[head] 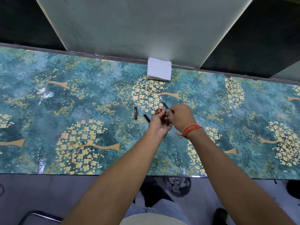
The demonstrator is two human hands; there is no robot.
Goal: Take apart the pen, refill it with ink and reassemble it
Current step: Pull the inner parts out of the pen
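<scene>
Ink bottle (158, 111) between hands (170, 120)

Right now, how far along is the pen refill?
Done: the pen is apart; two black pen pieces lie on the table. In hand: the right hand holds the thin inner part beside a small red-topped bottle at the left hand. Left: finishing the fill, then reassembly. The napkins sit apart.

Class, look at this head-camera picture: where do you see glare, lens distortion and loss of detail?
Head view: glare streaks on the glossy table at left; the wide lens bows the table edges; the napkins are washed out; the small pen part in the right hand is too fine to read.
</scene>
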